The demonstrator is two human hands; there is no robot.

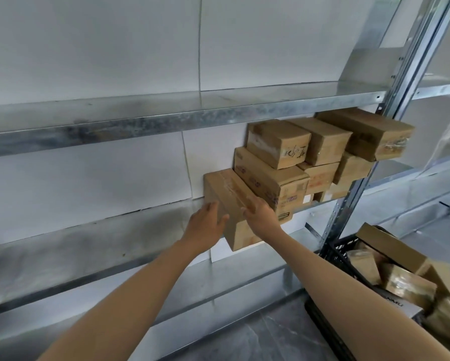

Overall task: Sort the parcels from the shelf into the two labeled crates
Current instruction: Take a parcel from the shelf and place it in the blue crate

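Cardboard parcel (pixel 226 190) on galvanised middle shelf (pixel 88 246), at left end of parcel stack (pixel 296 152), touching lowest box of it. Long axis runs from wall out toward shelf front; short end faces person. Left hand (pixel 208 225) flat against left side, fingers straight, close together. Right hand (pixel 260 214) laid over top right edge, fingers straight, slightly apart. Black crate (pixel 346 254) low right holds heap of taped cardboard parcels (pixel 401 280), some above the rim.
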